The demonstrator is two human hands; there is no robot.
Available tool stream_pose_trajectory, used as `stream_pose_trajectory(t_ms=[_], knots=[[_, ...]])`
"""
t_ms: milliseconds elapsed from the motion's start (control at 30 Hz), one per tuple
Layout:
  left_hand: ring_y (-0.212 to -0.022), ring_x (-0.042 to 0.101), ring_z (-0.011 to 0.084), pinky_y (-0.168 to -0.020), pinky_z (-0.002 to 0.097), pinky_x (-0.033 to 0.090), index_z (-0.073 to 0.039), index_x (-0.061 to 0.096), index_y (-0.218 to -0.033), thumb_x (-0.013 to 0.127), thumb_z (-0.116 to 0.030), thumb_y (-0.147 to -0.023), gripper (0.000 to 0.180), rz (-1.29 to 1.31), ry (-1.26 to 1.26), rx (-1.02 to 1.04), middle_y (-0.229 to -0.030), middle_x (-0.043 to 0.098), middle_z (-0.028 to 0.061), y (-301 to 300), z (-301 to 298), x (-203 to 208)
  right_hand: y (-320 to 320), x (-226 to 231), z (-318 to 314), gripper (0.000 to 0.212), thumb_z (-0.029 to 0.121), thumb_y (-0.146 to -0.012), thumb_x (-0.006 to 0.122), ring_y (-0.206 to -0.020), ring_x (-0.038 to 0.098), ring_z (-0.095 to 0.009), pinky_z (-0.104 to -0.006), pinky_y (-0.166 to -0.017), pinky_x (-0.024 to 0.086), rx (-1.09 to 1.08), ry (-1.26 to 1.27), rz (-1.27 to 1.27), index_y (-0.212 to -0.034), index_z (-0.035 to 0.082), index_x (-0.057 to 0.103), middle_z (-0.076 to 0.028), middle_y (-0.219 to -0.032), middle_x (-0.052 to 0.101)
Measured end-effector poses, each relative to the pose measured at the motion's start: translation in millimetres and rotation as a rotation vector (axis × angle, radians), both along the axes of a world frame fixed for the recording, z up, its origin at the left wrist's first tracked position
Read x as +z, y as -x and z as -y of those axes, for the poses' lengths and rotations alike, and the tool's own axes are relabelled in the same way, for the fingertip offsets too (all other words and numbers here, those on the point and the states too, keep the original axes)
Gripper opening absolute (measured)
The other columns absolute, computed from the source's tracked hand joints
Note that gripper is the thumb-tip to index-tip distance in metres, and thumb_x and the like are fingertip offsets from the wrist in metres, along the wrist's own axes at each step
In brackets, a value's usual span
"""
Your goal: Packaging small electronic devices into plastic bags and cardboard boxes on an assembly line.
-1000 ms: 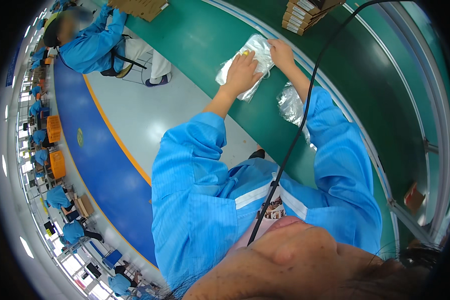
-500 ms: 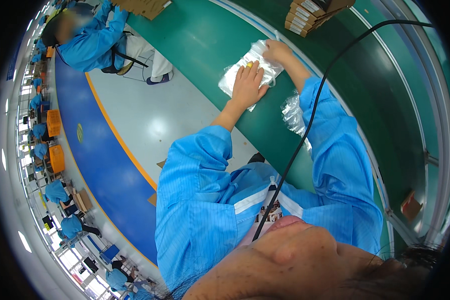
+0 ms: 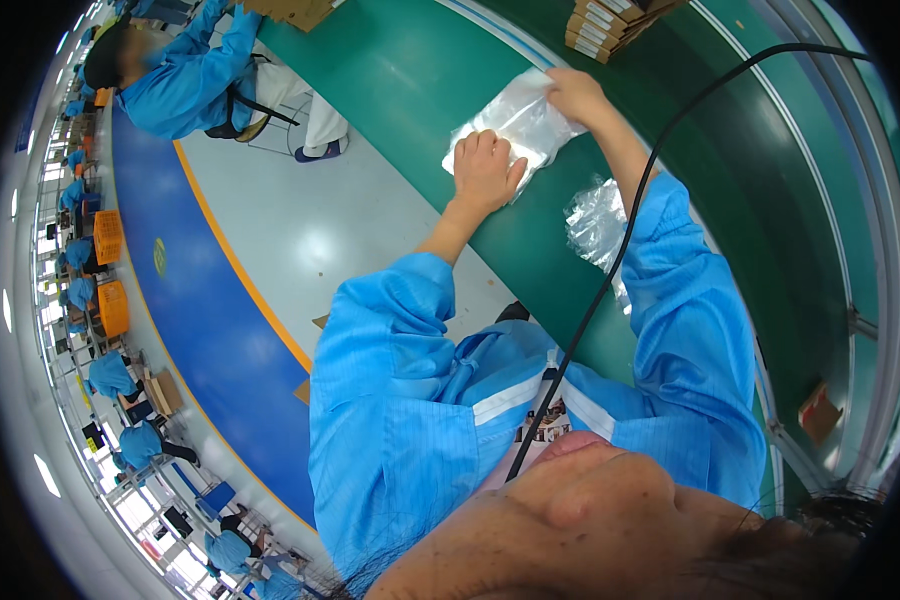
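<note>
A stack of clear plastic bags (image 3: 525,118) lies on the green work surface (image 3: 400,75), its upper sheet looking smooth and spread. My left hand (image 3: 485,172) rests on the near left part of the bags, fingers lightly bent and thumb apart. At their far right corner, my right hand (image 3: 577,97) pinches the edge of the plastic between thumb and fingers. Beside my right forearm lies a second crumpled heap of clear plastic bags (image 3: 595,225), touched by neither hand.
A black cable (image 3: 660,145) crosses the view in front of my right arm. Cardboard pieces (image 3: 605,28) are stacked beyond the metal rail, with more cardboard (image 3: 295,10) at the table's far end. A co-worker in blue (image 3: 185,95) sits there.
My right hand has moved a little to the right with the bag edge, and the plastic looks flatter and wider. My left hand has slid slightly nearer, its fingers more bent.
</note>
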State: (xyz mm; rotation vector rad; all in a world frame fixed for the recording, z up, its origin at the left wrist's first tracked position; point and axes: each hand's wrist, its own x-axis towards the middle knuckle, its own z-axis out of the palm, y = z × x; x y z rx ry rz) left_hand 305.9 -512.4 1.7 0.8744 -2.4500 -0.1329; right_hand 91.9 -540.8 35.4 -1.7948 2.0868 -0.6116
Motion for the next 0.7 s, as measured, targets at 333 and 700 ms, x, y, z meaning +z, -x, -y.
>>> stream_pose_trajectory(t_ms=[333,700], knots=[[-0.117,0.04,0.0408,-0.098,0.0481,0.031,-0.001,0.045,-0.121,0.074,-0.032,-0.07,0.066,-0.379,0.04,0.005,-0.125,0.046,0.0192,-11,42,45,-23,109,-43,0.029,-0.002,-0.069,0.053,-0.088,0.06,-0.029,-0.0377,-0.07,0.049,0.204,0.578,-0.231,-0.094,0.012,0.058,-0.004,-0.095,0.062],[-0.08,0.062,0.0155,-0.072,0.0318,0.051,0.0,0.061,-0.106,0.064,-0.022,-0.086,0.03,-0.282,-1.413,-0.184,-0.093,0.065,0.0069,-2,44,118,-4,76,-72,0.045,0.01,-0.071,0.069,-0.106,0.055,-0.031,-0.0343,-0.085,0.046,0.207,0.578,0.39,-0.113,0.006,0.053,-0.013,-0.113,0.057]])
